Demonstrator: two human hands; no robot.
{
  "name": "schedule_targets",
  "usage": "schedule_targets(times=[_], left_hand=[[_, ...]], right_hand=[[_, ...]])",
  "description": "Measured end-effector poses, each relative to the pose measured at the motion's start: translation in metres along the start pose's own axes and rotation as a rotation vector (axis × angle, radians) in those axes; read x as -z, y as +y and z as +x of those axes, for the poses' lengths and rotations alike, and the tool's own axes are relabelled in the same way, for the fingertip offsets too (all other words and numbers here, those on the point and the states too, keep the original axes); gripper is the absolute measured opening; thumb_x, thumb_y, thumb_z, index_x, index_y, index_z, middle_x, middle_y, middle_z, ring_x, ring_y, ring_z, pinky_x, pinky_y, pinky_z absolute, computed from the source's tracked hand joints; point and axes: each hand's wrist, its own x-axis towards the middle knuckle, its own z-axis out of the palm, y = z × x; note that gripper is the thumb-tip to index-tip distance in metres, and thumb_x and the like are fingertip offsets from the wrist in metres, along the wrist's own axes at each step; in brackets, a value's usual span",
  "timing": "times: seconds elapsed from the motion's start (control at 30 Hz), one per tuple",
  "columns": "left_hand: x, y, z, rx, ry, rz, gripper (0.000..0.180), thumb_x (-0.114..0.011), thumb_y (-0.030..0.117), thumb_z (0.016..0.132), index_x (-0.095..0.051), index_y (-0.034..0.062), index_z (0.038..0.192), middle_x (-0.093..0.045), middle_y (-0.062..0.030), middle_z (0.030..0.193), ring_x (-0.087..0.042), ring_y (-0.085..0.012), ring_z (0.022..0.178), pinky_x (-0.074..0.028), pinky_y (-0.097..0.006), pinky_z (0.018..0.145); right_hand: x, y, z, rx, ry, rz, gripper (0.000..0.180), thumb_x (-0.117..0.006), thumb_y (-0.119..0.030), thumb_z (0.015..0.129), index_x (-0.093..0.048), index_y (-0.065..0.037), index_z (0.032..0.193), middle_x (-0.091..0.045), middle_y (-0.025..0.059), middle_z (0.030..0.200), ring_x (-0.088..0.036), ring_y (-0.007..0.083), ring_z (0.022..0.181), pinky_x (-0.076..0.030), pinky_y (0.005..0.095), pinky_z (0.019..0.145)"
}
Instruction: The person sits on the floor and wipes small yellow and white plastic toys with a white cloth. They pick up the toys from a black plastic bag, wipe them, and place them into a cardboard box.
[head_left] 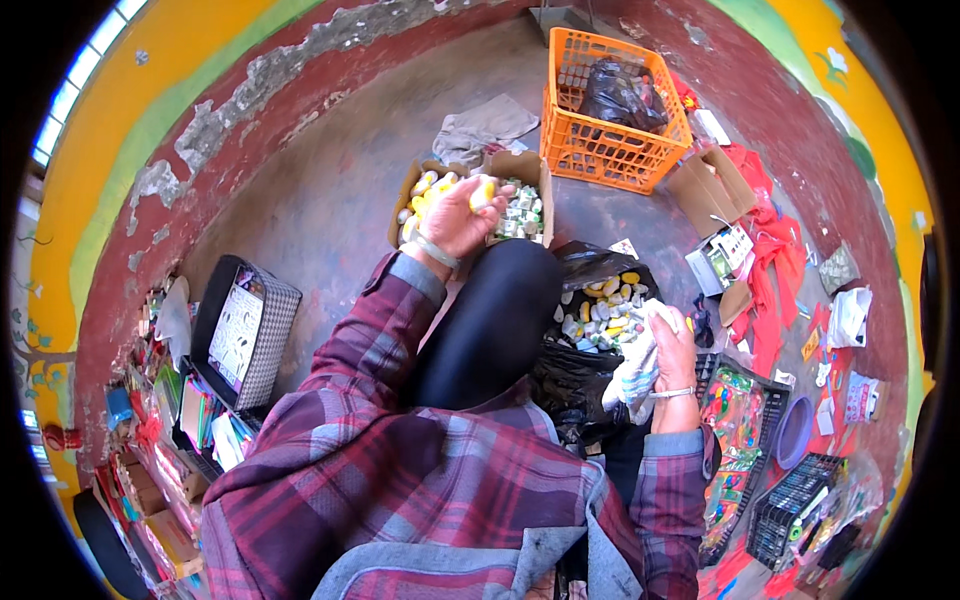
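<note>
My left hand [458, 222] held a yellow-and-white piece [483, 194] above a cardboard box [401, 196] already stocked with similar ones [426, 184], while my right hand [676, 352] gripped a pale cloth [634, 372] at the edge of a black plastic bag [572, 378] where many mixed pieces [606, 308] were left.

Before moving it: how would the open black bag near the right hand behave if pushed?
The black bag would likely crumple, its sides creased and slack. Its yellow and white pieces look loose, so might shift or spill.
</note>
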Motion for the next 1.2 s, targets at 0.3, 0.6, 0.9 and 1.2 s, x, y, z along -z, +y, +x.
schedule_targets(times=[0.3,0.6,0.9,1.2], left_hand=[[-0.128,-0.133,-0.017,0.109,0.222,0.664,0.046,-0.028,0.042,0.095,-0.052,0.0033,0.09,-0.049,-0.0068,0.057,-0.033,-0.0096,0.035,-0.021,-0.021,0.031],[-0.093,-0.21,-0.023,0.193,-0.006,0.844,0.041,-0.037,0.043,0.093,-0.049,0.0094,0.114,-0.055,0.0017,0.084,-0.051,-0.0056,0.066,-0.038,-0.018,0.048],[-0.077,-0.204,-0.026,0.083,-0.253,1.376,0.037,-0.037,0.032,0.096,-0.053,0.0001,0.108,-0.056,-0.0025,0.084,-0.049,-0.01,0.073,-0.043,-0.026,0.065],[-0.104,-0.195,-0.017,0.397,0.078,0.432,0.038,-0.031,0.036,0.096,-0.051,0.0037,0.101,-0.053,-0.0078,0.07,-0.039,-0.0103,0.045,-0.025,-0.022,0.038]], right_hand=[[-0.006,-0.036,-0.026,0.374,0.132,-0.074,0.036,-0.057,-0.029,0.087,-0.053,-0.001,0.108,-0.059,0.0053,0.097,-0.053,0.0117,0.088,-0.043,0.0259,0.078],[-0.029,-0.041,-0.045,0.825,0.142,-0.766,0.033,-0.051,-0.031,0.087,-0.054,-0.009,0.111,-0.052,0.0141,0.115,-0.055,0.0335,0.098,-0.048,0.0371,0.077],[-0.016,-0.032,-0.027,0.417,0.148,-0.457,0.029,-0.05,-0.029,0.087,-0.062,-0.003,0.094,-0.064,0.0166,0.079,-0.061,0.0336,0.077,-0.047,0.0348,0.067],[0.014,-0.013,-0.004,0.223,0.214,-0.128,0.036,-0.052,-0.032,0.088,-0.059,0.002,0.1,-0.064,0.0118,0.086,-0.058,0.0158,0.077,-0.046,0.0281,0.068]])
